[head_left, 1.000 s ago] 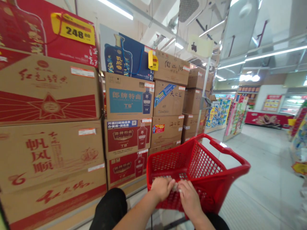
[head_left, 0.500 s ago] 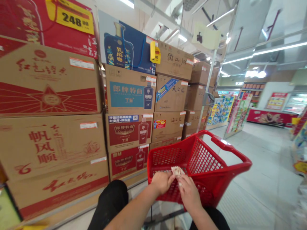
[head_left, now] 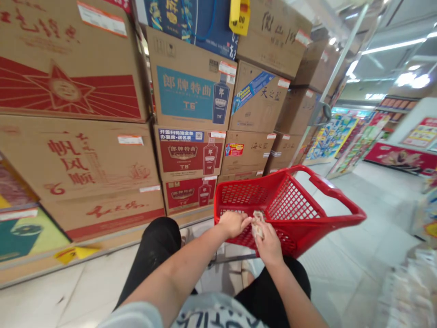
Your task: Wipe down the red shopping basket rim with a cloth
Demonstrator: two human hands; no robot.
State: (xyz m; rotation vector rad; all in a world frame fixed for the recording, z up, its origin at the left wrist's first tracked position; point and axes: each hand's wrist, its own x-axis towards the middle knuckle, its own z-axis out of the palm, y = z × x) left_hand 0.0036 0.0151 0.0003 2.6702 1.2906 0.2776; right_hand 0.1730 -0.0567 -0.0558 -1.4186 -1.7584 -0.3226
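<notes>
My right hand (head_left: 268,241) is closed around a crumpled off-white cloth or tissue (head_left: 258,216), part of which sticks out above the fingers. Close to its left side, my left hand (head_left: 234,224) is curled, thumb and fingers together, fingertips at the cloth's edge. Whether those fingertips pinch it is too small to tell. Both hands are over the near side of a red plastic shopping cart (head_left: 302,223), which stands in front of my bent knees. Through its lattice walls the basket's inside shows partly; my hands cover some of it.
Stacked cardboard boxes (head_left: 191,98) form a wall on the left and ahead. A metal pole (head_left: 327,86) rises behind the cart. Tiled floor (head_left: 362,214) stretches to the right, toward shelves (head_left: 336,132). A yellow tag (head_left: 75,253) lies by the lower left boxes.
My view has tilted down, bringing my shirt and more floor into sight. Both hands stay together at the cloth, with the right hand now wrapped more around it.
</notes>
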